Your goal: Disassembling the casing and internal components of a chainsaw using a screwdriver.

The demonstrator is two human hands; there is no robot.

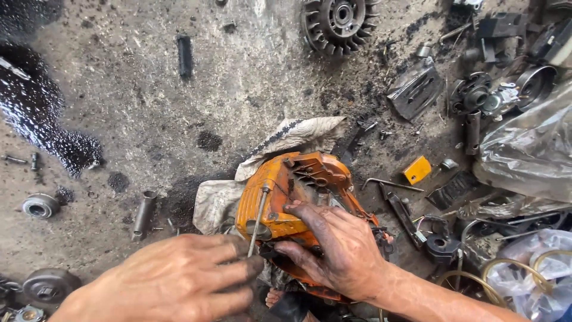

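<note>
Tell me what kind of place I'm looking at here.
Probably a small-engine repair workshop, working on the floor. An oil-stained concrete floor, a loose finned flywheel, and scattered metal parts surround the orange engine housing that the right hand steadies.

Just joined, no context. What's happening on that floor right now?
A person is working on an orange machine housing that sits on a dirty rag on a greasy concrete floor. The right hand presses down on the housing and steadies it. The left hand holds a thin metal rod or driver angled into the housing's side. Loose parts lie around: a finned flywheel, metal tubes and a small yellow piece.
</note>
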